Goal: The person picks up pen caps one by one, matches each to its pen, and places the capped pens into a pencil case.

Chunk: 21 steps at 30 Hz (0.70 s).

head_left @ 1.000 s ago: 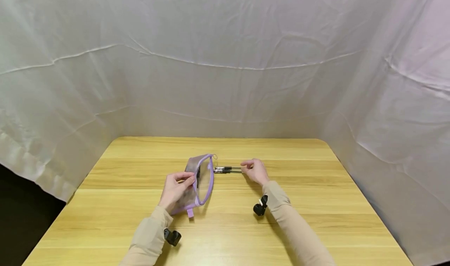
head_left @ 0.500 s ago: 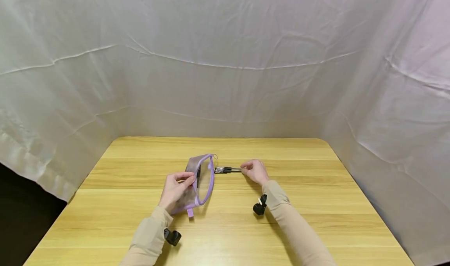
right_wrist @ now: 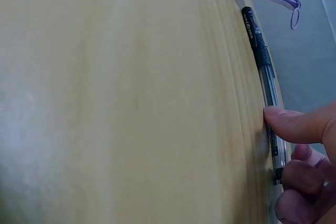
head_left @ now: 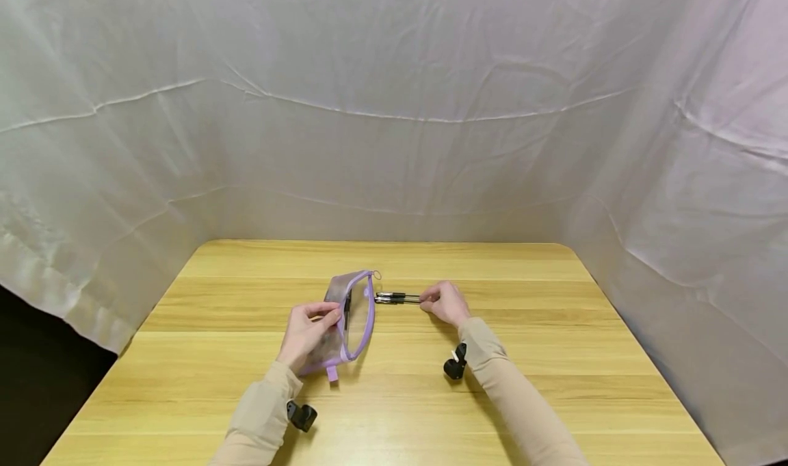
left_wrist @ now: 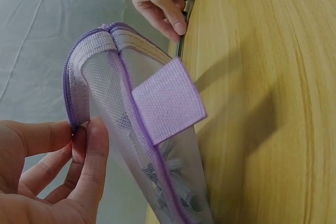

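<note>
A purple-edged translucent mesh zip pouch (head_left: 332,336) stands on its side, its mouth gaping to the right. My left hand (head_left: 308,330) pinches the near rim between thumb and fingers, as the left wrist view also shows. Inside the pouch is a dark pen-like item (head_left: 347,310), and small items (left_wrist: 176,182) show blurred through the mesh. Black and clear gel pens (head_left: 397,298) lie side by side on the table, tips beside the pouch mouth. My right hand (head_left: 448,303) holds their far ends; the thumb (right_wrist: 286,121) lies against one pen's clear barrel, other fingers partly hidden behind.
The wooden table (head_left: 394,411) extends around both hands. Grey-white curtains (head_left: 394,110) enclose its back and sides. A zip pull ring (head_left: 377,275) sticks out at the pouch's far corner, and a purple fabric tab (head_left: 333,373) at its near end.
My right hand has shifted slightly left along the pens, and the pens have shifted a little against each other. The left hand and pouch stay nearly still.
</note>
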Available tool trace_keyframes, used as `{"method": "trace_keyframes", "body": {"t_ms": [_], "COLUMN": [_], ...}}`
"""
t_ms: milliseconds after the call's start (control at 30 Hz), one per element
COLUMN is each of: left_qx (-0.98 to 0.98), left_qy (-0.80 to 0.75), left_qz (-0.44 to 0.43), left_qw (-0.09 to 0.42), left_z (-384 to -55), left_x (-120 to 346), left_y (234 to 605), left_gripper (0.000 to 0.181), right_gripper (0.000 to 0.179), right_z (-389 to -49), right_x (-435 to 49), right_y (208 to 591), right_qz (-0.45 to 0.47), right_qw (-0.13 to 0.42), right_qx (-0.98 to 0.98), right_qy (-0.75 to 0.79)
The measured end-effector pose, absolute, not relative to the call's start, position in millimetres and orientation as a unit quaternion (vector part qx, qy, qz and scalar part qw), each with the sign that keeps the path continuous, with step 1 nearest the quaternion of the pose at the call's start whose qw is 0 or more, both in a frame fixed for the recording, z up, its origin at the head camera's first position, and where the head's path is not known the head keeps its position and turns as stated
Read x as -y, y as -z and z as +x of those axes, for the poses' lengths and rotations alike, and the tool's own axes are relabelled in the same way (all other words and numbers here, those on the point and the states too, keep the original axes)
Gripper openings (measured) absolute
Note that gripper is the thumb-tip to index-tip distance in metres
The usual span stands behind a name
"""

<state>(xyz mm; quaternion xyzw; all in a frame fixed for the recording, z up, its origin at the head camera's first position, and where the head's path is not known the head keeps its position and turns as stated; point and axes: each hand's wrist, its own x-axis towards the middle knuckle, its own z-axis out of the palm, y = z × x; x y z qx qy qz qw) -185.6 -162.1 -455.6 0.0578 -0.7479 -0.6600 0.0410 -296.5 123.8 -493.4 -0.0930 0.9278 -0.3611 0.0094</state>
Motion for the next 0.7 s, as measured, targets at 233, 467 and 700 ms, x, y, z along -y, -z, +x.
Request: {"method": "trace_keyframes", "body": {"t_ms": [233,467,700], "left_qx": [0.748,0.748,0.749], "left_qy": [0.660,0.659,0.658], "left_qz": [0.055,0.056,0.059], "left_qw": [0.044,0.046,0.046], "left_z": [-185,-185,-185], "left_x": [162,162,163], "left_y": [457,456,457], "left_gripper": [0.022,0.022,0.022], "right_gripper": [0.004,0.005,0.005], "right_z": [-294,-290,-284], "right_x": [-123,-126,-127], "right_y": [491,491,489], "right_qz": [-0.102,-0.116,-0.112], "right_qw": [0.004,0.002,0.018], "right_qx": [-0.942,-0.948,-0.949], "right_qy": [0.318,0.297,0.295]}}
